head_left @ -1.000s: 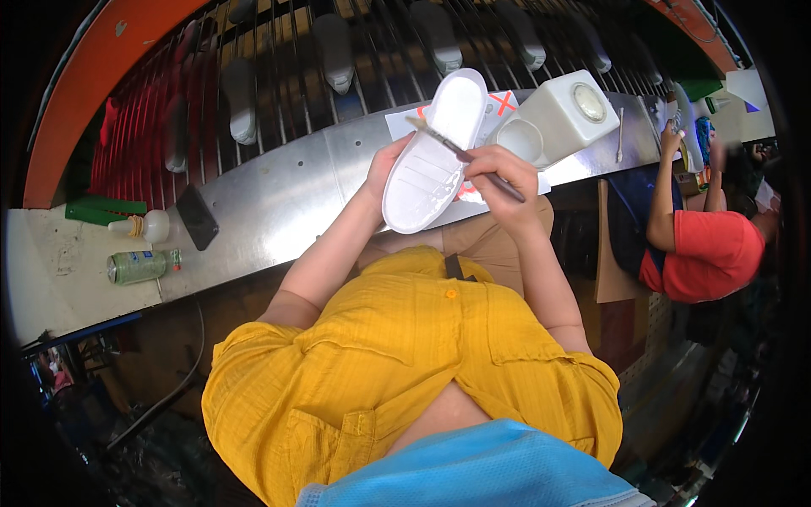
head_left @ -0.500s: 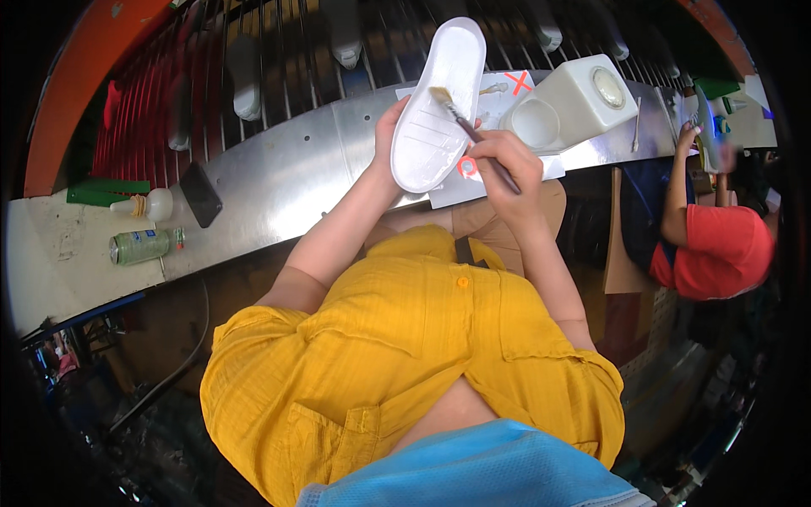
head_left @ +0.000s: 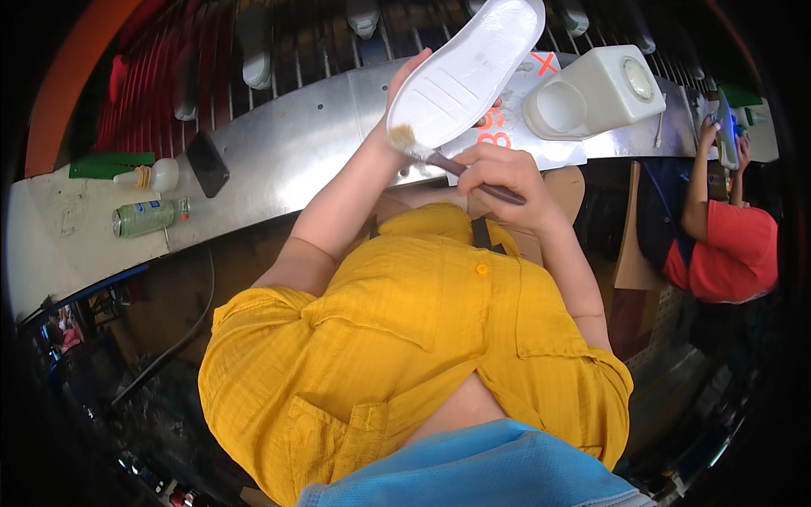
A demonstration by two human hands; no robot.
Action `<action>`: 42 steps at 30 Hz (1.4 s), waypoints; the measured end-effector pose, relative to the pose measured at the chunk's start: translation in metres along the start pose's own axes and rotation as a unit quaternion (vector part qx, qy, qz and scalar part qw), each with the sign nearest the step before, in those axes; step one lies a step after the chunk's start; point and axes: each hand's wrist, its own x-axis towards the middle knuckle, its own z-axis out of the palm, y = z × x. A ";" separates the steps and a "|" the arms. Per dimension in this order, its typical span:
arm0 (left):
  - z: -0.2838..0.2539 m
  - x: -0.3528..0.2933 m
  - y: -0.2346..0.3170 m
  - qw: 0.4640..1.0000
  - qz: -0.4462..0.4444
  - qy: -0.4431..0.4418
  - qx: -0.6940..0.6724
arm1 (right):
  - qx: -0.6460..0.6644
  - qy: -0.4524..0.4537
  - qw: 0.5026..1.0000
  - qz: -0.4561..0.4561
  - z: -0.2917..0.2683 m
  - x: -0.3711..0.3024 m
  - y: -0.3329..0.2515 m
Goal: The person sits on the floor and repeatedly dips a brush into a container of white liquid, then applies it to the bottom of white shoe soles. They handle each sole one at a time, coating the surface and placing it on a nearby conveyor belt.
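Observation:
My left hand (head_left: 405,78) grips a white shoe sole (head_left: 460,80) from beneath, most of its fingers hidden behind it. The sole is tilted, its broad end up and to the right, and wet-looking streaks shine on its inner face. Held in my right hand (head_left: 507,179) is a paintbrush (head_left: 439,160) with a dark handle, my fingers wrapped around it. Its pale bristles touch the rim at the lower left end of the sole. Right of the sole, a white plastic jug (head_left: 604,93) with a round cup-like opening (head_left: 560,106) lies on the metal bench.
Paper sheets with red marks (head_left: 574,152) lie under the jug. At left are a dark phone (head_left: 207,165), a squeeze bottle (head_left: 156,176) and a green can (head_left: 144,218). Behind the metal ledge (head_left: 287,139), rods carry several pale soles (head_left: 255,51). A person in red (head_left: 731,249) works at right.
The sole has shifted up and right and tilted further clockwise. My right hand's paintbrush has moved from the middle of the sole down to its lower left rim.

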 end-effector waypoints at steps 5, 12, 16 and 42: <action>-0.003 0.001 0.013 0.992 -0.078 -0.008 -0.101 | 0.051 0.003 0.998 -0.038 -0.025 0.004 -0.010; 0.007 0.000 0.018 0.988 -0.118 -0.058 -0.081 | -0.057 -0.113 0.991 -0.030 -0.046 0.011 -0.021; 0.009 0.001 0.017 0.994 -0.074 0.021 -0.075 | 0.002 0.007 1.000 -0.011 -0.045 0.006 -0.026; 0.038 -0.017 -0.012 0.982 -0.068 0.170 0.039 | -0.160 0.303 0.940 -0.007 -0.109 0.002 0.026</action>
